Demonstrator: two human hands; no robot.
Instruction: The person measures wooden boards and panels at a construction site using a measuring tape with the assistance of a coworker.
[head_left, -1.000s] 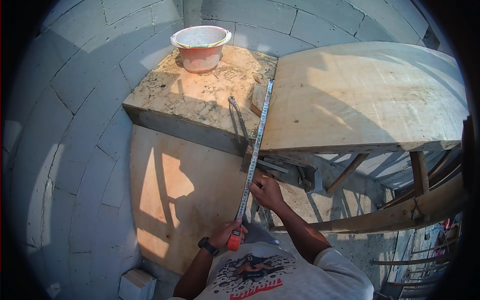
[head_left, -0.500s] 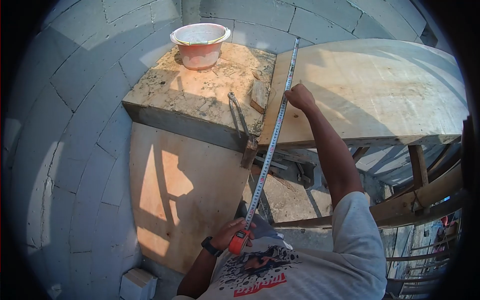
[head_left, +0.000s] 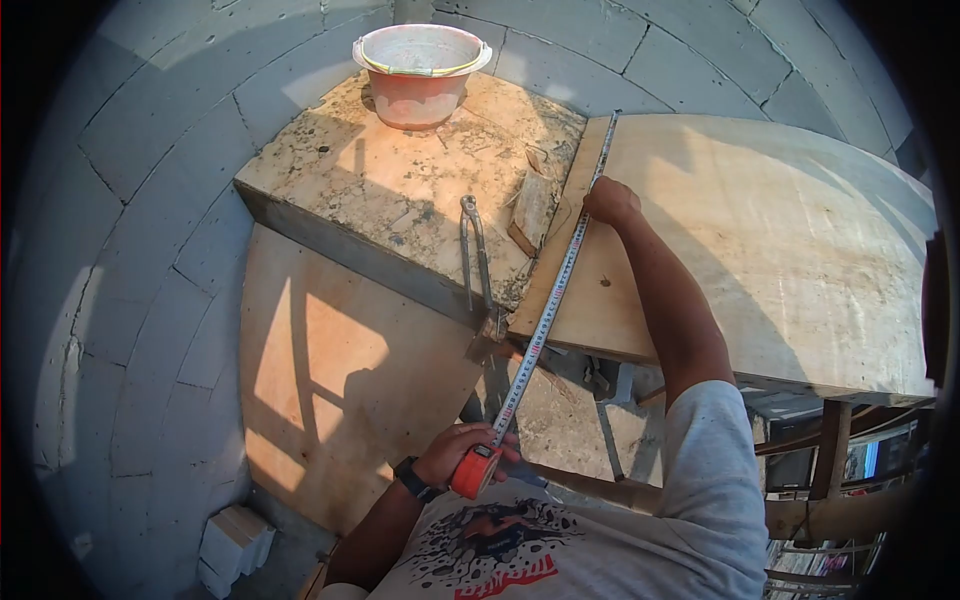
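Note:
My left hand (head_left: pixel 452 452) is closed around the orange case of a tape measure (head_left: pixel 476 472), close to my shirt. From the case the white blade runs out and away across a gap onto the right-hand plywood panel (head_left: pixel 730 240). Farther along, my right hand (head_left: pixel 612 201) is closed on the blade, knuckles up, above the panel's left part. The blade's far end reaches the panel's back edge near the block wall. Left of the blade, a pair of pincers (head_left: pixel 474 250) lies at the edge of a mortar-spattered board platform (head_left: pixel 370 190), near a small wood offcut (head_left: pixel 531 212).
A reddish bucket (head_left: pixel 418 85) stands at the platform's back. Grey block walls (head_left: pixel 140 250) curve around the left and back. A lower plywood sheet (head_left: pixel 350 390) slopes at left, with white blocks (head_left: pixel 234 543) below it. Wooden poles (head_left: pixel 833 450) support the right panel.
The camera view has shifted, so the bucket and boards sit differently. My right hand stays on the blade, and the tape's far end now lies a little nearer, at the panel's back edge.

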